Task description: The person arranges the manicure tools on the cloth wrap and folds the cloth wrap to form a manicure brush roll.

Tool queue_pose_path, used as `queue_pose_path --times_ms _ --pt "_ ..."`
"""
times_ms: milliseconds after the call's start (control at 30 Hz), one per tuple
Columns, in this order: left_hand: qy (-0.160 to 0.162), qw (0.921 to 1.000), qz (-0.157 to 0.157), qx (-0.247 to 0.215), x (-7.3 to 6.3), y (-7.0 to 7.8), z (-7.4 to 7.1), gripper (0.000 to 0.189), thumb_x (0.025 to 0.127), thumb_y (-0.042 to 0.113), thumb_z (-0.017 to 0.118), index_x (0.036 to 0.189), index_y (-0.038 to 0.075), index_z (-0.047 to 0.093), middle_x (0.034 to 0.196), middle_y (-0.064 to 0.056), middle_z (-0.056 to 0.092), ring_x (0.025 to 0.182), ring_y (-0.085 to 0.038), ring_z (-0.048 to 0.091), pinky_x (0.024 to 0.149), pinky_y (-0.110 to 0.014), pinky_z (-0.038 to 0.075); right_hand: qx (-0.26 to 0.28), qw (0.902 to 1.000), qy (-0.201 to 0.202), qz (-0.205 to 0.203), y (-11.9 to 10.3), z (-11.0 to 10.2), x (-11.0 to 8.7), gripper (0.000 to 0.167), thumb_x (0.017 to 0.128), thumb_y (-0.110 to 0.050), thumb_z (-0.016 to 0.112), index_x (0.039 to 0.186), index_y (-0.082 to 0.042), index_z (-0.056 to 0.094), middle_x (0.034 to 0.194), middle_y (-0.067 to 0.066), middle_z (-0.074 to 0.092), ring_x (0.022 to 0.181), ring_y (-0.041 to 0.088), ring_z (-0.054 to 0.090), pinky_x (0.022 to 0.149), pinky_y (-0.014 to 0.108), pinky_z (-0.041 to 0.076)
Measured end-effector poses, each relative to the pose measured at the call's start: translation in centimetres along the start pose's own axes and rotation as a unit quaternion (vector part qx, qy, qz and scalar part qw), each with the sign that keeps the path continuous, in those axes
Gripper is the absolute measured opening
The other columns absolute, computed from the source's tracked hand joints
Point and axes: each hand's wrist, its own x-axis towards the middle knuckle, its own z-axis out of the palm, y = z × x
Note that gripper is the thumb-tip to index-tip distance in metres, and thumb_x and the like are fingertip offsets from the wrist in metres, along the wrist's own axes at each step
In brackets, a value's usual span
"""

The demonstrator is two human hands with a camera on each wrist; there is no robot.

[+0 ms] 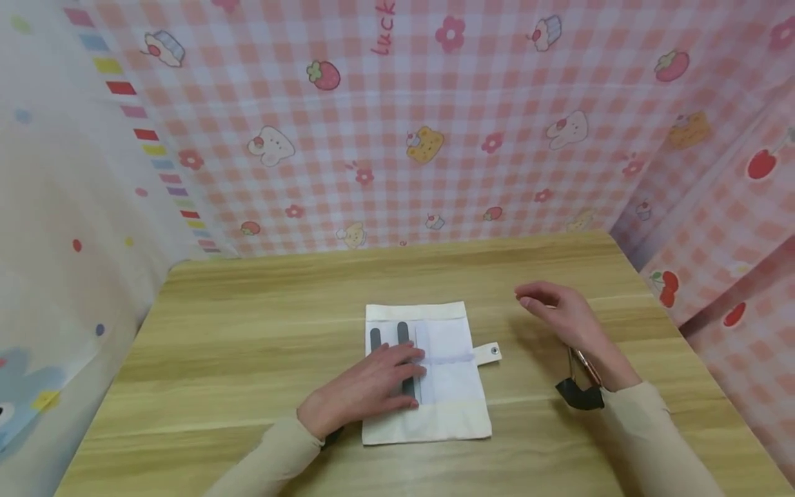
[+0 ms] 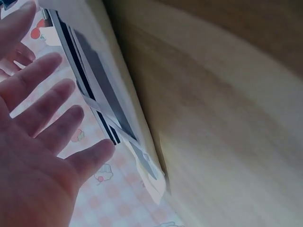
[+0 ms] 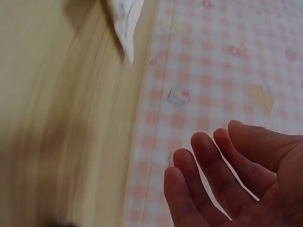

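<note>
A white fabric roll-up case (image 1: 456, 397) lies unfolded on the table. Upright in its left half are two dark grey flat strips with rounded tops, a shorter one (image 1: 375, 338) and a longer one (image 1: 403, 333); their lower parts are partly hidden by my left hand (image 1: 369, 388). That hand is spread over the case, fingers extended, gripping nothing; whether the fingertips touch cannot be told. A snap strap (image 1: 488, 353) sticks out from the case's right edge. Off to the right, my right hand (image 1: 568, 316) hovers above the table with loosely bent fingers and holds nothing.
The wood-grain table (image 1: 248, 331) extends around the case on all sides. Behind it hangs a pink checked cloth (image 1: 385, 193), with more printed cloth along the left (image 1: 68, 207) and right. A black band (image 1: 580, 395) is at my right wrist.
</note>
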Motion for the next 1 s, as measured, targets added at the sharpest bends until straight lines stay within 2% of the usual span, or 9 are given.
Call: queue_pose_path --times_ms 133,267,500,667,900,1000 --pt "-0.027 0.9995 -0.014 -0.001 0.4 0.1 0.1 0.051 0.097 0.045 0.072 0.138 0.014 0.066 0.157 -0.004 0.049 0.152 -0.026 0.035 0.118 -0.058 0.033 0.002 1.0 0.003 0.008 1.6 -1.5 -1.1 0.034 0.107 -0.023 0.06 0.132 0.0 0.067 0.124 0.019 0.072 0.112 0.034 0.068 0.078 0.021 0.053" --pt "-0.036 0.9991 -0.02 -0.002 0.6 0.1 0.2 0.05 0.097 0.044 0.072 0.137 0.014 0.067 0.156 -0.004 0.05 0.151 -0.027 0.036 0.118 -0.059 0.033 -0.016 0.9997 0.003 0.019 3.2 -2.9 -2.2 0.037 0.108 -0.024 0.059 0.134 0.0 0.065 0.125 0.022 0.07 0.11 0.034 0.069 0.076 0.019 0.053" --pt "-0.045 0.9987 -0.023 -0.012 0.6 0.0 0.3 0.049 0.099 0.043 0.069 0.138 0.014 0.066 0.156 -0.004 0.051 0.152 -0.026 0.035 0.119 -0.057 0.033 -0.022 0.9983 -0.017 0.051 5.2 -4.1 -3.9 0.039 0.107 -0.02 0.059 0.136 0.006 0.062 0.128 0.027 0.067 0.113 0.045 0.066 0.078 0.017 0.053" --pt "-0.046 0.9984 -0.025 -0.019 0.5 -0.1 0.5 0.05 0.1 0.044 0.068 0.14 0.014 0.065 0.157 -0.003 0.049 0.153 -0.025 0.033 0.12 -0.056 0.031 -0.033 0.996 -0.035 0.075 6.0 -4.3 -4.9 0.041 0.105 -0.02 0.064 0.135 0.008 0.061 0.129 0.029 0.066 0.112 0.046 0.067 0.078 0.02 0.054" --pt "-0.041 0.9985 -0.021 -0.031 0.5 -0.2 0.5 0.05 0.1 0.042 0.068 0.14 0.013 0.065 0.157 -0.004 0.05 0.153 -0.026 0.033 0.12 -0.055 0.031 -0.048 0.9941 -0.044 0.087 6.8 -3.9 -5.9 0.037 0.102 -0.018 0.069 0.127 0.009 0.064 0.116 0.025 0.07 0.106 0.046 0.069 0.081 0.045 0.061" --pt "-0.041 0.9985 -0.019 -0.031 0.5 -0.2 0.5 0.05 0.1 0.042 0.068 0.141 0.013 0.064 0.157 -0.004 0.049 0.153 -0.026 0.033 0.12 -0.055 0.031 -0.046 0.9939 -0.044 0.09 7.0 -3.7 -6.1 0.038 0.1 -0.016 0.071 0.127 0.009 0.065 0.112 0.022 0.072 0.104 0.044 0.07 0.08 0.042 0.061"
